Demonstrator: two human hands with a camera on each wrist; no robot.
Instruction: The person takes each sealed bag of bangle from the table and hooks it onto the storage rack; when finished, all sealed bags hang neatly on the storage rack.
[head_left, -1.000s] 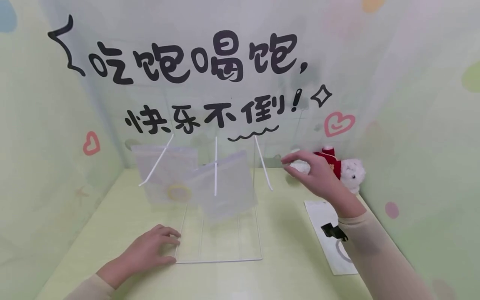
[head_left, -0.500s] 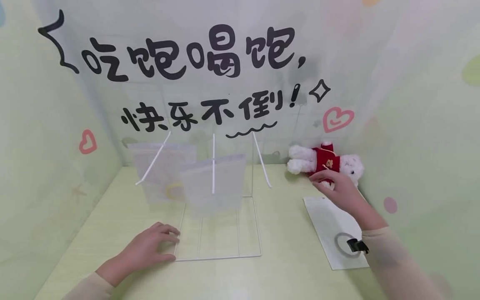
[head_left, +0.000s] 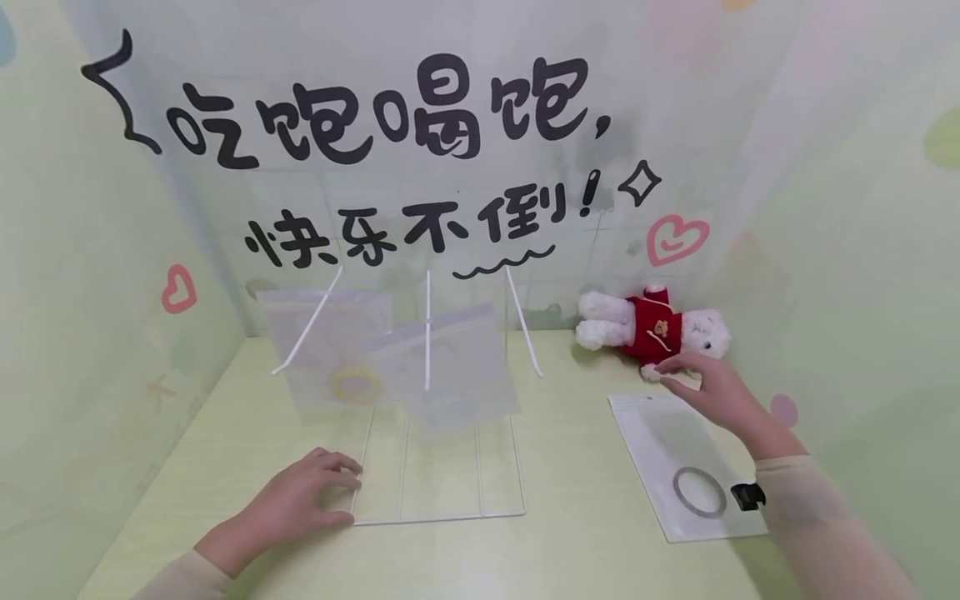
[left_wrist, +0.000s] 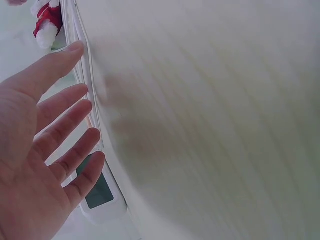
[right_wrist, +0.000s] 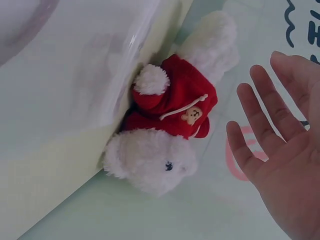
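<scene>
My left hand (head_left: 281, 508) rests at the left side of a white wire rack (head_left: 435, 522), fingertips and thumb right at its base wire. In the left wrist view its fingers (left_wrist: 65, 120) are extended. Two translucent zip bags hang from the rack: a left bag (head_left: 352, 342) with a yellow ring (head_left: 337, 387) showing, and a middle bag (head_left: 465, 367). My right hand (head_left: 723, 404) hovers over a flat white zip bag (head_left: 645, 467) with a grey ring (head_left: 676, 488) showing in it. That hand's fingers are loosely bent and hold nothing.
A white plush bear (head_left: 656, 333) in a red sweater lies by the back wall (head_left: 465, 50), beyond the flat bag. The rack's three hooks project forward above the pale tabletop (head_left: 577, 500). Printed side walls stand close at left and right.
My right hand has moved away from beside the right hook, rightward and lower, uncovering the bear and the flat bag's ring. The hanging bags sway; my left hand stays at the base.
</scene>
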